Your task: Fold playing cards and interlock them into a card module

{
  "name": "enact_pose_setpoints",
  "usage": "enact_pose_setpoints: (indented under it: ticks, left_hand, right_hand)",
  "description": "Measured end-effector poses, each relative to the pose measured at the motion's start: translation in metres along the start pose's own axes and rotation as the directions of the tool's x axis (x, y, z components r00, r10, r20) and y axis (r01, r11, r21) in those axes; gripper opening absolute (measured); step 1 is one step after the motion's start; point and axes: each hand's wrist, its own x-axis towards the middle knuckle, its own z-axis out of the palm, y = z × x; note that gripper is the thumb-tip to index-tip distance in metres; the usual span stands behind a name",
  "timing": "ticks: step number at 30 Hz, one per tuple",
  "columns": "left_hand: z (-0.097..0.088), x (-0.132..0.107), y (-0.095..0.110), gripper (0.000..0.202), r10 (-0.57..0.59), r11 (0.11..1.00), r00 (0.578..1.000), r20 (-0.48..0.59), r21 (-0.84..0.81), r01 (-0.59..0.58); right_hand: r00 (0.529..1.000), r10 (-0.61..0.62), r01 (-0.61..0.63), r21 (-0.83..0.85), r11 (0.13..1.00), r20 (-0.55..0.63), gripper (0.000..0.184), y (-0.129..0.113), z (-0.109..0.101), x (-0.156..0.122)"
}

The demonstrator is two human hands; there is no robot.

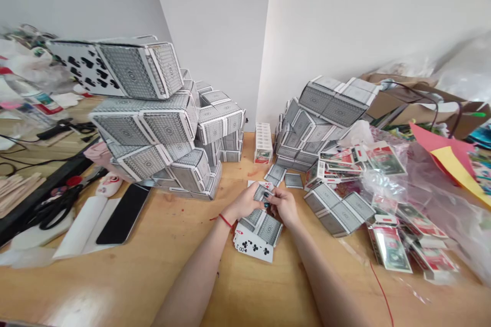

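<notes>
My left hand (245, 201) and my right hand (283, 204) meet at the middle of the wooden table (161, 276), both with fingers closed on a folded piece of playing cards (262, 192) with grey patterned backs. Below the hands lies a joined strip of cards (258, 235), partly face up, showing black clubs. A red thread circles my left wrist. Two loose cards (284, 176) lie just beyond the hands.
A tall stack of card-built blocks (153, 122) rises at the left, another pile (326, 112) at the right. Card packs (391, 245) and plastic wrap lie at the right. A black phone (123, 213), scissors (57, 207) and a pack row (263, 143) stand nearby.
</notes>
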Motion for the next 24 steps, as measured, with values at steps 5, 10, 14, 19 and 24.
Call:
enact_pose_setpoints:
  ticks: [5,10,14,19,24]
  left_hand:
    - [0.002,0.001,0.001,0.036,0.02,1.0,1.0,-0.021,-0.016,-0.021]
    - [0.008,0.0,0.005,0.03,0.007,0.966,0.995,-0.099,-0.258,-0.033]
    - [0.004,0.001,0.008,0.03,-0.135,0.853,0.977,-0.166,-0.522,0.029]
    - [-0.004,0.003,0.013,0.034,-0.17,0.718,0.917,-0.361,-0.683,-0.135]
    - [-0.004,0.004,0.014,0.031,-0.143,0.742,0.923,-0.358,-0.655,-0.14]
  right_hand:
    - [0.999,-0.01,0.009,-0.017,1.0,-0.036,0.029,0.004,0.0,0.002]
    - [0.998,-0.035,0.032,0.05,0.998,0.054,0.031,0.002,-0.01,0.003]
    - [0.993,-0.1,0.084,0.234,0.969,0.058,0.04,-0.005,-0.017,0.002]
    - [0.961,-0.102,0.012,0.329,0.944,0.259,0.056,-0.008,-0.016,-0.004]
    - [0.963,-0.083,0.045,0.154,0.987,0.256,0.033,0.001,-0.013,-0.005]
